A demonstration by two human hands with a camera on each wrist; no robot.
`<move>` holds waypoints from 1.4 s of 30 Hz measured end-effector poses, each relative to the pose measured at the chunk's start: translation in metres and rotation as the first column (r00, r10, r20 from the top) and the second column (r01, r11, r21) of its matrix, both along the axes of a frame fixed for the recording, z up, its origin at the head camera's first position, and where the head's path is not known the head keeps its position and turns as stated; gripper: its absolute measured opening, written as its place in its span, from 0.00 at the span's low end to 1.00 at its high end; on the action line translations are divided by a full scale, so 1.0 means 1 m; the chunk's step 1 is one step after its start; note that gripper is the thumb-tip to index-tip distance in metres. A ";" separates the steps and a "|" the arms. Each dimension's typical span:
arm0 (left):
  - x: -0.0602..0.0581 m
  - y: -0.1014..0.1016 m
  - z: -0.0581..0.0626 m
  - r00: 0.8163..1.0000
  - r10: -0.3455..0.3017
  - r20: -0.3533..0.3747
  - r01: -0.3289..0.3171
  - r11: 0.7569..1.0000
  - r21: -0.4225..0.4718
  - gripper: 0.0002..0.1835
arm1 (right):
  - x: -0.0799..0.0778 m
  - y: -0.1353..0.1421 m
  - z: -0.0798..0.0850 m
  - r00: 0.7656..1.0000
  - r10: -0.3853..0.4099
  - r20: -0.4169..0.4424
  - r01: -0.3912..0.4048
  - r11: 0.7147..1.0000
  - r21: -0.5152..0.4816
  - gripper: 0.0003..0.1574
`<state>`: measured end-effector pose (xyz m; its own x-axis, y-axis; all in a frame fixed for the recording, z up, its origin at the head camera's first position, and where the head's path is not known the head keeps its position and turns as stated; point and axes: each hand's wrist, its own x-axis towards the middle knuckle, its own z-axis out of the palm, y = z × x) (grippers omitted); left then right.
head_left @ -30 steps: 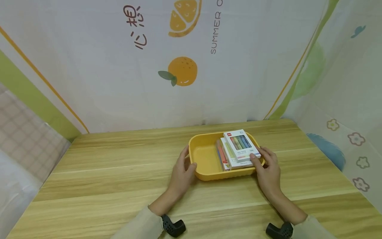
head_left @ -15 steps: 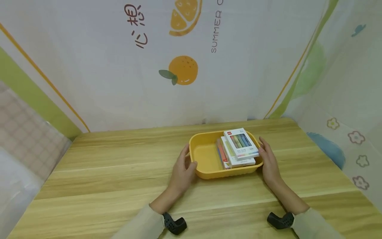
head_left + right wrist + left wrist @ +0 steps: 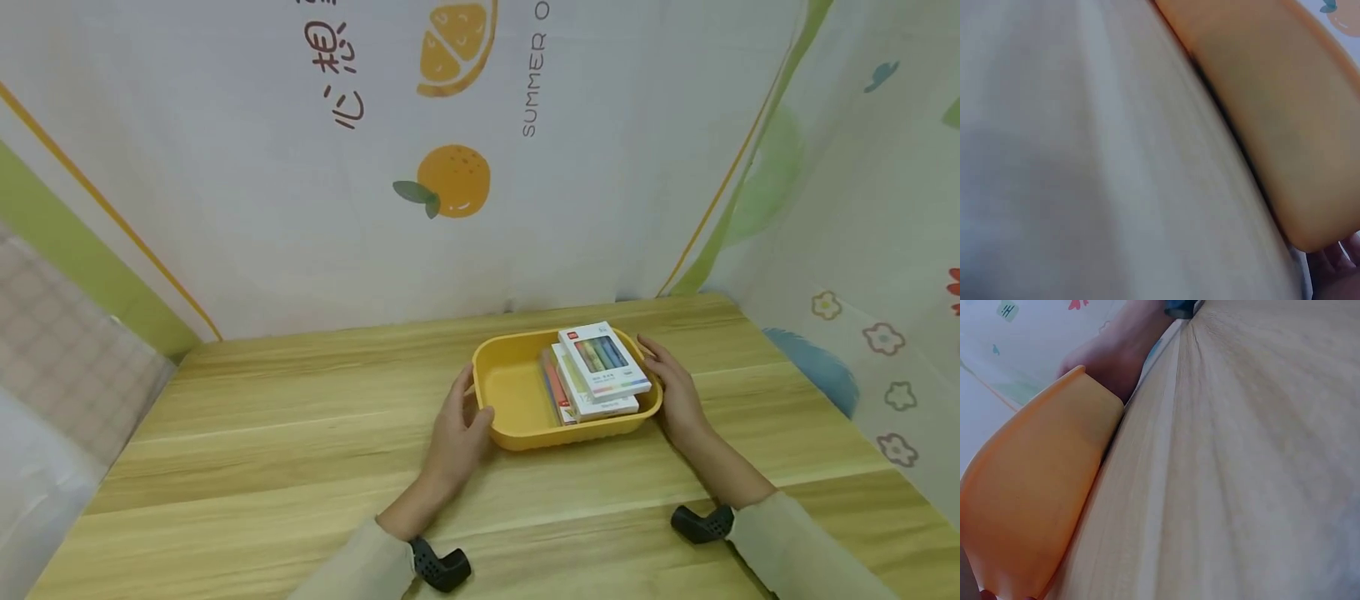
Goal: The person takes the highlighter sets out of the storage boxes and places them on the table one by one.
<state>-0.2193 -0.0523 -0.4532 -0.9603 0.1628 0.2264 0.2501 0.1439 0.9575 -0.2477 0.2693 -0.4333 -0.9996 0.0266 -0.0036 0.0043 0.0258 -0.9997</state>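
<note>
A yellow plastic basket with rounded corners stands on the wooden table. In its right half lie stacked boxes. Uppermost is a white crayon box whose window shows coloured sticks, tilted on a white box. A flat reddish pack lies left of them. My left hand grips the basket's left end, thumb at the front corner and fingers along the side. Against the right end rests my right hand, fingers stretched along the outside. The right wrist view shows fingertips at the basket's end.
The wooden table spreads left of the basket and in front of it. Behind it hangs a white printed curtain with fruit pictures. Another patterned sheet closes off the right side. Each wrist wears a black device.
My right hand has let go of the crayon box's near corner and slid to the basket's right end. My left hand keeps its place. The view has shifted slightly.
</note>
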 end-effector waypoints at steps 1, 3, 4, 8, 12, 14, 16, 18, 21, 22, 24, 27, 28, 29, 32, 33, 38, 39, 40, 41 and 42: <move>0.000 0.000 -0.001 1.000 0.001 0.002 -0.001 1.000 0.000 0.39 | -0.003 0.000 0.000 1.000 0.009 0.003 -0.009 0.999 -0.031 0.35; 0.001 0.001 -0.002 1.000 0.004 0.002 -0.004 1.000 -0.001 0.39 | -0.007 0.000 0.000 0.999 0.035 0.008 -0.034 0.997 -0.073 0.36; 0.002 0.001 -0.002 1.000 0.006 -0.001 -0.006 1.000 -0.006 0.39 | -0.009 0.001 -0.001 0.999 0.051 0.012 -0.050 0.994 -0.093 0.35; 0.006 0.001 -0.003 1.000 0.021 0.012 -0.021 0.999 -0.024 0.39 | -0.013 0.006 -0.008 0.993 0.115 0.000 -0.114 0.979 -0.167 0.35; 0.007 0.004 -0.003 1.000 0.011 0.028 -0.011 1.000 -0.027 0.39 | -0.010 0.013 -0.014 0.988 0.145 -0.061 -0.153 0.974 -0.165 0.36; 0.006 0.005 -0.003 1.000 0.011 0.016 -0.010 0.999 -0.031 0.39 | -0.009 0.015 -0.015 0.984 0.153 -0.089 -0.165 0.974 -0.154 0.37; 0.006 0.006 -0.002 1.000 0.020 0.000 -0.020 0.999 -0.043 0.38 | -0.008 0.015 -0.015 0.981 0.161 -0.104 -0.176 0.973 -0.152 0.37; 0.006 0.005 -0.002 0.999 0.031 -0.012 -0.032 0.998 -0.054 0.39 | -0.008 0.015 -0.015 0.980 0.168 -0.106 -0.183 0.970 -0.160 0.37; 0.007 0.003 0.000 0.999 0.035 -0.018 -0.036 0.998 -0.061 0.39 | -0.008 0.013 -0.015 0.978 0.178 -0.105 -0.194 0.967 -0.166 0.36; 0.007 0.003 0.000 0.999 0.032 -0.022 -0.034 0.998 -0.059 0.39 | -0.008 0.012 -0.014 0.978 0.180 -0.108 -0.196 0.968 -0.160 0.35; 0.006 0.002 0.001 0.999 0.030 -0.028 -0.031 0.998 -0.056 0.38 | -0.009 0.011 -0.014 0.976 0.183 -0.117 -0.200 0.968 -0.152 0.34; 0.003 0.001 0.004 0.999 0.037 -0.033 -0.038 0.997 -0.061 0.38 | -0.012 0.010 -0.013 0.972 0.191 -0.135 -0.210 0.967 -0.146 0.34; 0.002 0.001 0.005 0.999 0.037 -0.030 -0.038 0.998 -0.057 0.38 | -0.012 0.010 -0.012 0.972 0.191 -0.140 -0.211 0.967 -0.146 0.34; 0.001 0.001 0.006 0.999 0.035 -0.026 -0.036 0.998 -0.053 0.38 | -0.013 0.010 -0.012 0.972 0.188 -0.143 -0.209 0.967 -0.145 0.34; -0.003 0.002 0.011 0.999 0.038 -0.003 -0.038 0.998 -0.050 0.37 | -0.015 0.010 -0.012 0.973 0.175 -0.149 -0.197 0.970 -0.144 0.34; -0.005 0.002 0.013 0.999 0.048 0.006 -0.048 0.997 -0.058 0.37 | -0.016 0.010 -0.013 0.974 0.169 -0.151 -0.191 0.972 -0.140 0.34; -0.012 0.001 0.024 0.989 0.148 0.001 -0.146 0.977 -0.155 0.34 | -0.016 0.009 -0.014 0.975 0.167 -0.148 -0.187 0.973 -0.137 0.34; -0.013 0.001 0.027 0.986 0.165 -0.009 -0.164 0.970 -0.177 0.33 | -0.017 0.009 -0.015 0.975 0.168 -0.148 -0.188 0.973 -0.136 0.34; -0.014 0.002 0.030 0.984 0.177 -0.024 -0.178 0.964 -0.197 0.34 | -0.017 0.008 -0.015 0.975 0.168 -0.148 -0.189 0.972 -0.137 0.34; -0.015 0.002 0.033 0.982 0.184 -0.044 -0.189 0.958 -0.215 0.33 | -0.017 0.008 -0.015 0.975 0.167 -0.148 -0.188 0.973 -0.137 0.34; -0.015 0.003 0.037 0.980 0.190 -0.059 -0.198 0.952 -0.231 0.33 | -0.017 0.008 -0.015 0.975 0.167 -0.145 -0.187 0.973 -0.136 0.34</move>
